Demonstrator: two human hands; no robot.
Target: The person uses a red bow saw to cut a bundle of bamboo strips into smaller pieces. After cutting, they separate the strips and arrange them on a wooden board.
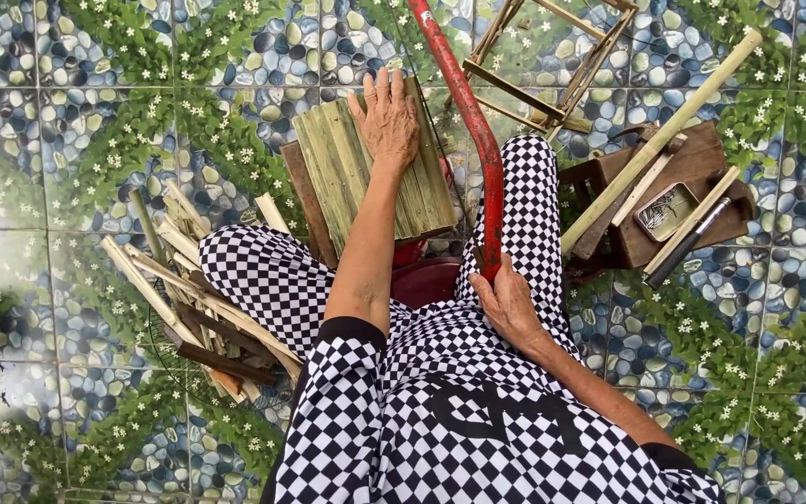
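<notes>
Pressing bamboo slat panel [375, 173] flat: left hand [386, 117] open; right hand [507, 303] gripping red lever [478, 140]. Panel likely light, stiff, splintery; hold edges, 12 o'clock.

A tiled floor [76, 233] carries everything: bamboo strips [188, 299] lie left of the stool [426, 280], a frame [552, 65] beyond it, a wooden block [673, 201] right.

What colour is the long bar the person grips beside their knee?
The bar is red with worn, chipped paint, held at its lower end by the right hand. The head view shows it best.
</notes>
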